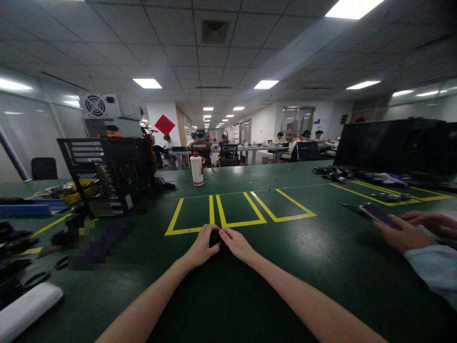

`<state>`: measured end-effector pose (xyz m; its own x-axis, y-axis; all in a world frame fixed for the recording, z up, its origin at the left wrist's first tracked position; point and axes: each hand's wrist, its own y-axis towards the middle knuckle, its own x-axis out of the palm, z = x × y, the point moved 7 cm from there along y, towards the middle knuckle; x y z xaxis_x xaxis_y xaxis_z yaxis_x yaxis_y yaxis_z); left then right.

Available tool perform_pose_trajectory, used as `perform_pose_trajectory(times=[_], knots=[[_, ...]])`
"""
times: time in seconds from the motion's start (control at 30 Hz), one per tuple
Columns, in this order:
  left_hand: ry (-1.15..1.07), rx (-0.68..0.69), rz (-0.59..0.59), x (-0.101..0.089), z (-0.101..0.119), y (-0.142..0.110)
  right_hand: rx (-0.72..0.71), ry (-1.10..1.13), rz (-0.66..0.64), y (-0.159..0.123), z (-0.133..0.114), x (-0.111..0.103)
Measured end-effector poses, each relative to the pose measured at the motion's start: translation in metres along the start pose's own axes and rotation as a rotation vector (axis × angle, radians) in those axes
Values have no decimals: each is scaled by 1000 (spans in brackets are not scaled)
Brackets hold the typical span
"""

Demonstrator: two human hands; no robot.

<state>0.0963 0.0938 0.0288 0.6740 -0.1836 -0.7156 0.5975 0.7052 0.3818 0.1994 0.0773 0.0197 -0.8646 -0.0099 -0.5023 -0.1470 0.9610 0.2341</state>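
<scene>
Fingers (206, 230) mostly hide a black object (214, 237). Pixelation blurs clutter (102, 243) toward eight o'clock; the edge crops a sleeve (430, 264) at four.

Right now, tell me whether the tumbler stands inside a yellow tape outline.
No, the tumbler stands on green tabletop beyond the yellow tape outlines.

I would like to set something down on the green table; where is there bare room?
The three yellow-taped bays beyond the left hand and right hand look bare, as does the stretch between the right hand and the phone. It is crowded around the computer case at left and before the monitors at right.
</scene>
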Motion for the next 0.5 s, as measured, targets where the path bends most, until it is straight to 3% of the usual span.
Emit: perform_pose_trajectory(times=[0.1,0.3,0.5], knots=[[-11,31,-37,4,6,1,64,121,-14,3,9,0],[147,-97,-3,2,-7,-1,76,359,-62,6,11,3],[105,-111,-84,7,-14,-3,76,402,-76,2,6,-1]])
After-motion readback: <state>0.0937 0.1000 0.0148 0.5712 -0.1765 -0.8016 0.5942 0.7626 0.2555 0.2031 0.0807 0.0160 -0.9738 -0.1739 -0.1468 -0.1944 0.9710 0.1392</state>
